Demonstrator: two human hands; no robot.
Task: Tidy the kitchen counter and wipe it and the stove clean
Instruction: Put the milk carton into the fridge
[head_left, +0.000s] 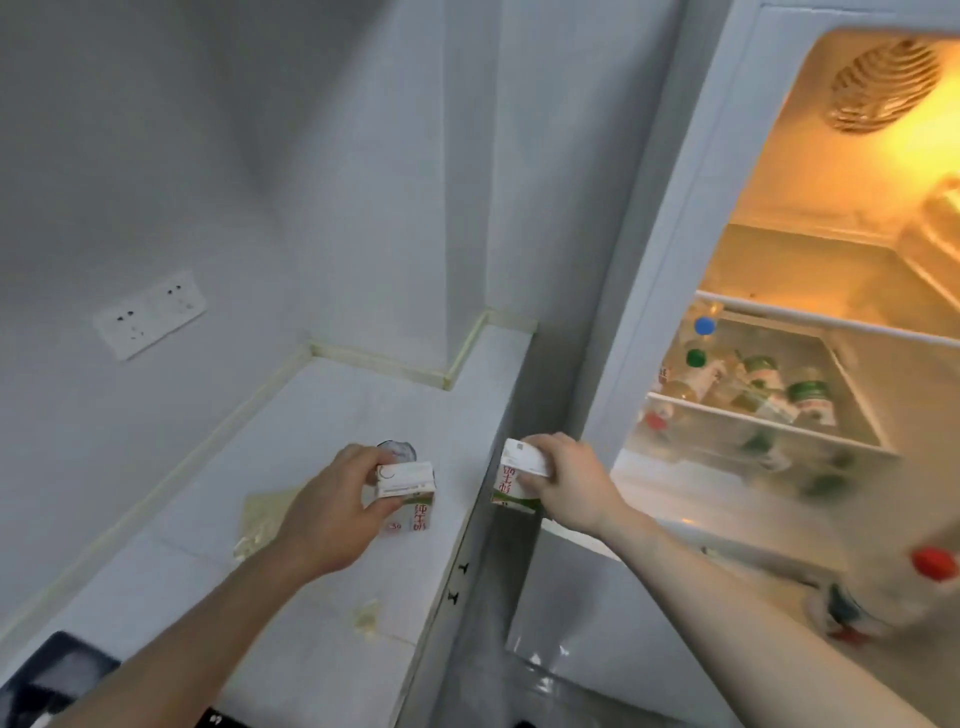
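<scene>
Each hand grips a small upright carton. The left hand (332, 512) holds the left carton (408, 496) on the table (322, 400). The right hand (563, 486) holds the right carton (517, 480) past the table's edge; the open fridge (779, 364) lies at its two o'clock, nearer this hand.

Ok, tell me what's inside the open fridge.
Inside the fridge, bottles with green and blue caps lie on the lower shelf. The upper shelf looks bare. The compartment below is frosted, its contents unclear. A red-capped bottle sits at the right edge.

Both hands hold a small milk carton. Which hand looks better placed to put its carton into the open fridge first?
Probably the right hand: its carton is already past the counter edge, beside the open fridge. The left hand is over the counter.
</scene>
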